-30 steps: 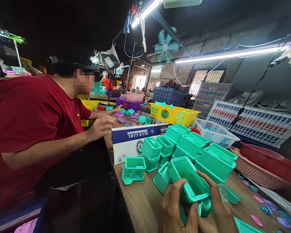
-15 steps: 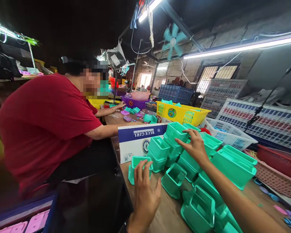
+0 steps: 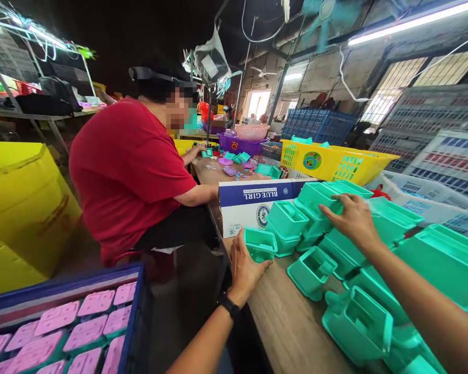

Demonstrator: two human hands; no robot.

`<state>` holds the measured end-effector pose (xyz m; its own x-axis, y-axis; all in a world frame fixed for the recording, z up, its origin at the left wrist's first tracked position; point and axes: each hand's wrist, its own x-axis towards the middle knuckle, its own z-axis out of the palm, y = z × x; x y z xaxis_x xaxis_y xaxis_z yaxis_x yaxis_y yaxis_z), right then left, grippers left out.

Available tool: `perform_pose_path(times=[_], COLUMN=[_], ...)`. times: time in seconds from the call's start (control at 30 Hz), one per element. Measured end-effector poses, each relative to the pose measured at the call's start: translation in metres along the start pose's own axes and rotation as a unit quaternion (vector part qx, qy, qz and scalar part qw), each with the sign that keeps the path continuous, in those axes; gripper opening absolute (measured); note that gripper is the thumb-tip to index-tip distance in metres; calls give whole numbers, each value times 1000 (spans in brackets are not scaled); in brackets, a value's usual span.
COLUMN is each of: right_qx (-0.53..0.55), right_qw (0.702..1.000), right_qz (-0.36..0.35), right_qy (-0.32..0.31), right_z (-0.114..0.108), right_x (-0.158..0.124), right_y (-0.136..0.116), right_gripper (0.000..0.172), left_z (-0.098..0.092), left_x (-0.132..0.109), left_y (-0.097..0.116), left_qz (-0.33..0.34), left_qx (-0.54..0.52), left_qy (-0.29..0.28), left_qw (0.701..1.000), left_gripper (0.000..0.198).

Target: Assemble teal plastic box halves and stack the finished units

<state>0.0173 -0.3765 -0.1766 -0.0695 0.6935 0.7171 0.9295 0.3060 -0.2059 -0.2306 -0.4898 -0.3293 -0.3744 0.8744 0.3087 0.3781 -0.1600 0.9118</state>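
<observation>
In the head view, clamping a green open-topped plastic tub [image 3: 260,245] in the left hand [image 3: 245,268], just before the Blue Girl carton [image 3: 246,203], and holding the right hand [image 3: 354,221], fingers apart, at a stacked green tub [image 3: 314,196] beside that carton, without showing whether gripped.

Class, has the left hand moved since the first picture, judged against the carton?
Yes: the left hand has moved leftward, nearer the carton, now grasping a green box.
</observation>
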Motion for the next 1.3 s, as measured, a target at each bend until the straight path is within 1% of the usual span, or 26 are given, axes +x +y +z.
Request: perform_pose_path(times=[0.1, 0.17, 0.23, 0.3, 0.33, 0.4, 0.47, 0.5, 0.53, 0.6, 0.67, 0.7, 0.73, 0.8, 0.9, 1.0, 1.1, 1.13, 1.17, 1.23, 1.3], right_qx=[-13, -11, 19, 71, 97, 141, 176, 190, 200, 209, 208, 207, 207, 205, 201, 196, 194, 196, 197, 201, 200], right_qw=[1000, 999, 997, 995, 994, 984, 964, 953, 945, 942, 949, 953, 957, 960, 961, 962, 962, 962, 962, 962, 963], right_qz=[-11, -36, -62, -64, -56, -33, -20, -15, -9, 8, 28, 38, 49, 76, 100, 105, 113, 116, 119, 124, 127], right_qy=[9, 27, 41, 17, -14, -102, -200, -235, -257, -264, -237, -218, -200, -173, -162, -161, -156, -153, -150, -141, -130], right_z=[-10, -18, -25, -27, -28, -29, -30, -32, -34, -39, -44, -46, -47, -49, -48, -48, -48, -49, -48, -48, -46], right_x=[-12, -27, -47, -70, -81, -104, -125, -134, -141, -153, -160, -162, -163, -163, -159, -154, -151, -151, -151, -149, -146], right_y=[-15, -34, -57, -80, -91, -108, -121, -125, -129, -134, -135, -134, -132, -127, -116, -104, -94, -90, -87, -81, -75], right_gripper=[61, 56, 46, 39, 36, 33, 33, 34, 36, 39, 40, 39, 39, 38, 40, 44, 44, 44, 44, 43, 41], left_z=[-10, -19, -27, -34, -38, -46, -53, -55, -57, -55, -45, -37, -27, -4, 30, 56, 70, 73, 74, 74, 69], left_x=[15, 28, 38, 42, 41, 36, 28, 26, 25, 30, 43, 51, 61, 79, 96, 96, 82, 76, 71, 64, 64], left_y=[-2, -4, -6, -6, -6, -4, 1, 5, 11, 28, 53, 67, 81, 106, 130, 138, 138, 137, 135, 132, 126], left_qz=[-12, -5, 6, 13, 15, 13, 3, -4, -7, 5, 38, 53, 63, 75, 80, 74, 84, 92, 100, 116, 127], left_qx=[-24, -35, -47, -55, -57, -56, -51, -48, -48, -61, -87, -96, -102, -108, -114, -113, -111, -111, -112, -112, -112], left_qy=[-39, -69, -99, -115, -112, -85, -36, -9, 23, 109, 193, 216, 223, 219, 205, 187, 165, 158, 151, 138, 126], left_qw=[999, 997, 994, 992, 992, 995, 998, 999, 999, 992, 977, 970, 967, 967, 969, 973, 976, 977, 977, 977, 977], left_gripper=[111, 104, 93, 86, 85, 83, 75, 71, 68, 67, 67, 66, 67, 70, 74, 79, 89, 89, 86, 74, 62])
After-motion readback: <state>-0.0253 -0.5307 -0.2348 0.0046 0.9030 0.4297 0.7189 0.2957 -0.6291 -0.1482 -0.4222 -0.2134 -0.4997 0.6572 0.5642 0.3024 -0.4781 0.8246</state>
